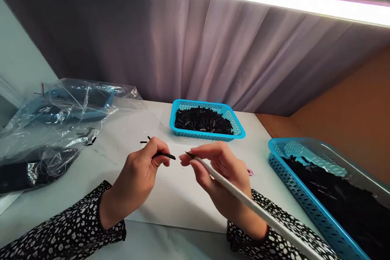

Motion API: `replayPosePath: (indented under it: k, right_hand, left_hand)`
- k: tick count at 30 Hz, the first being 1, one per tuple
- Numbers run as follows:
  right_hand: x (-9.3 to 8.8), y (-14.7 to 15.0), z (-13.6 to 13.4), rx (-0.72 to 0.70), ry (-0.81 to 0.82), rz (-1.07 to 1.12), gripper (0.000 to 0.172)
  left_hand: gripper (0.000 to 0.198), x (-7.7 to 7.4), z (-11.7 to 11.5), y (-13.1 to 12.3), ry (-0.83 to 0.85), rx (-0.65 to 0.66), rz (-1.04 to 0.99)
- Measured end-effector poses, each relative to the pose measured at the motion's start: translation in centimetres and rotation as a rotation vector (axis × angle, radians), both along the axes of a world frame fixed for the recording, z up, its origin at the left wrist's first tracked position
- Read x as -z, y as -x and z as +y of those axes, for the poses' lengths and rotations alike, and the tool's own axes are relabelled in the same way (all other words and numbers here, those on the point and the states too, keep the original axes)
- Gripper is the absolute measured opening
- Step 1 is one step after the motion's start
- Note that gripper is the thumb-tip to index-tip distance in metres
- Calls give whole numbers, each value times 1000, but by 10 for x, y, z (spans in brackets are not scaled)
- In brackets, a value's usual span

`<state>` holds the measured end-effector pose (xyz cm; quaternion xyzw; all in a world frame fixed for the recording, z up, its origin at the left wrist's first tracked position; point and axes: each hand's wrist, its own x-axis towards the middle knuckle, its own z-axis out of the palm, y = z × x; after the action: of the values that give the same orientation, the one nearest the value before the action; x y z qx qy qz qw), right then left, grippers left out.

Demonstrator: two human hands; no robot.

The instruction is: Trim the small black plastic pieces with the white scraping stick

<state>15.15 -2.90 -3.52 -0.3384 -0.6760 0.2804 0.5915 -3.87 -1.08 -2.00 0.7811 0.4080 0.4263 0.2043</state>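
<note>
My left hand [138, 178] is closed in a pinch on a thin black strip [166, 155] whose tip points right. My right hand [219, 176] is closed round a long white stick [243, 200] with a dark pointed tip [189, 154]. The stick's tip and the strip's end almost meet, a small gap apart, above a white sheet [170, 195] on the table. Two more small black strips [145, 140] lie on the table just beyond my left hand. Both sleeves are black with white spots.
A small blue basket [179, 109] of black strips stands at the back middle. A larger blue basket [307, 207] with black pieces sits at the right edge. Crumpled clear plastic bags [61, 118] holding dark items lie at the left. A grey curtain hangs behind.
</note>
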Motion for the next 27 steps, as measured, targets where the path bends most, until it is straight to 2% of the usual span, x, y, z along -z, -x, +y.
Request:
replayPosePath:
  k: [4, 8, 22, 27]
  right_hand:
    - [5, -1, 1, 13, -170, -127, 11]
    - [0, 0, 2, 100, -351, -294, 11]
    - [-1, 4, 3, 89, -444, -331, 13]
    - [2, 1, 1, 98, -583, -481, 13]
  left_hand:
    - [15, -3, -1, -1, 38, -12, 9]
    - [14, -4, -3, -1, 40, 9, 0]
    - [14, -5, -5, -1, 87, 37, 2]
    - [12, -7, -8, -2, 251, 52, -42]
